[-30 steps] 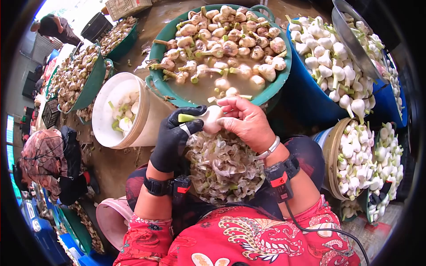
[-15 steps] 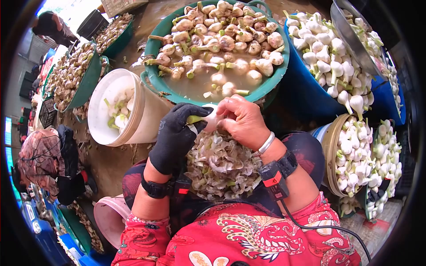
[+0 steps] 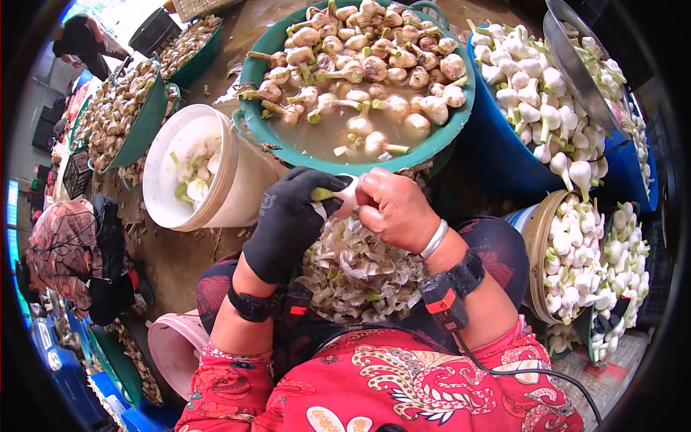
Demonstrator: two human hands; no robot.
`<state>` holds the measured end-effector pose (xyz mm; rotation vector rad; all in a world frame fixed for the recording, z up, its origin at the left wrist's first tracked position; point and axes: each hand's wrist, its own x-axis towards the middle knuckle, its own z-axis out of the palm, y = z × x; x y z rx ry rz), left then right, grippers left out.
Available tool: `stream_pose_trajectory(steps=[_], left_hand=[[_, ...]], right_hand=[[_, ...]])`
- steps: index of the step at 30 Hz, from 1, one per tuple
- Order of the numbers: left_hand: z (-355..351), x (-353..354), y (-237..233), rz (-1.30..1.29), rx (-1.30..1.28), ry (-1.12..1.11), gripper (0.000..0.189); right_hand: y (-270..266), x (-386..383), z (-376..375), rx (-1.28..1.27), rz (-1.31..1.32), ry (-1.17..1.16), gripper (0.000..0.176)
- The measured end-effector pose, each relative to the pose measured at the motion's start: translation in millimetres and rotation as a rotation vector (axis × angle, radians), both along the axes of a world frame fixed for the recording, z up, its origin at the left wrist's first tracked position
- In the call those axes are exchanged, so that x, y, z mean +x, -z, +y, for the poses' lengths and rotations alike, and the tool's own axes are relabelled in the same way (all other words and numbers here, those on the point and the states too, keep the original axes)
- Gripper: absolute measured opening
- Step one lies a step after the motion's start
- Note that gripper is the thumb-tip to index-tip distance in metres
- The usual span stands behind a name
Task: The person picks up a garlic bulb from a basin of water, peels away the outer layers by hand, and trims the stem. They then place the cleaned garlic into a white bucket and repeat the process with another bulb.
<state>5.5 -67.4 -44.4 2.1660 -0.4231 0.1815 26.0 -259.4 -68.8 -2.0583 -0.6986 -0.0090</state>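
Note:
My left hand point(image 3: 283, 223), in a black glove, is closed around a garlic bulb point(image 3: 348, 193) whose short green stem pokes out between the thumb and fingers. My bare right hand point(image 3: 400, 210), with a silver bangle at the wrist, pinches the other side of the same bulb; its fingertips partly hide it. Beneath both hands lies a heap of loose garlic skins point(image 3: 363, 277) in my lap. Just beyond them stands a green tub point(image 3: 434, 153) of murky water with many unpeeled garlic bulbs point(image 3: 374, 68).
At left, a white bucket point(image 3: 237, 180) holds peeled garlic and trimmings. Blue tub point(image 3: 497, 155) and another bucket point(image 3: 536, 266), both full of white bulbs, stand at right. A pink bucket point(image 3: 173, 342) is by my left elbow. Another person point(image 3: 86, 43) bends at the far left.
The right fingers have curled more tightly against the bulb, and the bulb has shifted slightly right with the left hand. The whole view has shifted slightly.

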Motion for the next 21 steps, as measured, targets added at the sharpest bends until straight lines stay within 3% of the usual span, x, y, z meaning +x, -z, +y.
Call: stream_pose_trajectory(steps=[2,4,5,6,8,9,10,11,12,13,14,15,16,18,19,21], left_hand=[[10,2,5,0.011,-0.079,-0.017,0.025],[29,8,6,0.616,-0.965,-0.125,0.021],[28,14,9,0.612,-1.194,-0.160,0.025],[33,13,13,0.368,-0.994,0.113,0.030],[43,19,17,0.442,-1.328,0.101,0.033],[47,18,19,0.438,-1.325,0.104,0.033],[52,17,18,0.353,-1.106,0.028,0.034],[56,17,16,0.269,-0.885,-0.043,0.036],[60,17,14,0.269,-0.876,-0.039,0.036],[61,17,8,0.117,-0.529,-0.125,0.031],[60,17,6,-0.033,-0.186,-0.207,0.029],[56,13,13,-0.021,-0.173,-0.240,0.031],[48,10,14,-0.016,-0.175,-0.235,0.031],[28,6,14,0.512,-1.144,-0.089,0.032],[21,3,17,0.478,-1.022,-0.080,0.031],[21,9,13,0.543,-1.105,-0.011,0.032]], right_hand=[[0,-4,-1,-0.003,-0.037,-0.018,0.004],[4,-8,-6,-0.053,-0.084,0.045,0.006],[8,-10,-8,-0.077,-0.082,0.086,0.006],[12,-9,-11,-0.135,-0.042,0.153,0.006],[17,-4,-17,-0.199,0.001,0.260,0.007],[17,-3,-19,-0.292,0.023,0.247,0.005],[23,-5,-18,-0.288,0.020,0.251,0.005],[31,-8,-14,-0.236,0.109,0.087,0.008],[36,-10,-11,-0.181,0.197,-0.077,0.012],[29,-11,-1,0.011,0.213,-0.106,0.020],[20,-10,6,0.014,0.215,-0.102,0.020],[9,-5,12,0.166,0.395,-0.016,0.025],[-1,0,15,0.319,0.575,0.074,0.031],[-12,6,15,0.564,1.015,0.054,0.039],[-9,5,19,0.580,1.045,0.075,0.031],[-5,6,13,0.705,0.976,0.052,0.026]])
